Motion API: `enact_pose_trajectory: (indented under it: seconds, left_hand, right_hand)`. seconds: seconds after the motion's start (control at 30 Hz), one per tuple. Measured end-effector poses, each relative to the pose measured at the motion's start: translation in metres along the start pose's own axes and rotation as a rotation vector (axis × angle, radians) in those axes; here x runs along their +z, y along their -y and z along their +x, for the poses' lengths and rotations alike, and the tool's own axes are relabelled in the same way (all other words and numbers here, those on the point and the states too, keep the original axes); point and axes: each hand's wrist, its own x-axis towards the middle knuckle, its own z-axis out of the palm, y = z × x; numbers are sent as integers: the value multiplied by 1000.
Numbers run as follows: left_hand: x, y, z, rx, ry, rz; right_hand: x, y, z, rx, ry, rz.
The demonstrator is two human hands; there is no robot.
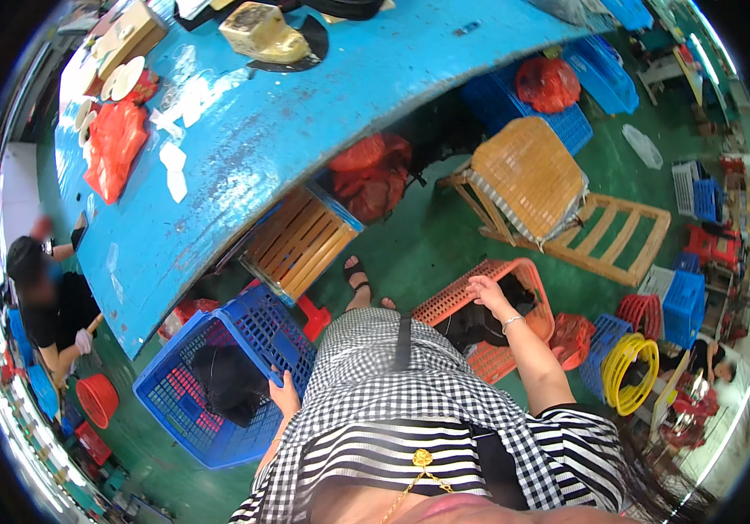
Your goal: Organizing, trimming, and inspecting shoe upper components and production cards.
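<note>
My left hand [285, 395] grips the rim of a blue plastic basket [218, 450], which is tilted beside my left leg. Inside that basket lies a black bundle [228, 384], with something pink partly hidden behind the mesh. My right hand [490, 299], a bracelet at its wrist, is held over an orange plastic basket [528, 269] with its fingers apart and nothing in them. Dark material [519, 301] fills part of the orange basket; its kind cannot be made out.
A blue table [253, 131] stretches ahead, bearing a red plastic bag [116, 144]. Below its edge is a slatted wooden stool [301, 240]. A bamboo chair [528, 175] stands at the front right. Yellow hoops [633, 375] lie to the right. Another person [56, 301] is at the far left.
</note>
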Motion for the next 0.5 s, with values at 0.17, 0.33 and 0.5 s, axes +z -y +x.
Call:
enact_pose_trajectory:
  seconds: [0.17, 0.33, 0.5]
  left_hand:
    - [7, 1, 12, 41, -76, 1]
    - [13, 1, 20, -55, -76, 71]
    - [13, 44, 21, 48, -158, 243]
  right_hand:
    - [20, 61, 8, -60, 98, -65]
    - [20, 93, -4, -2, 164, -78]
    - [-19, 89, 11, 93, 180, -236]
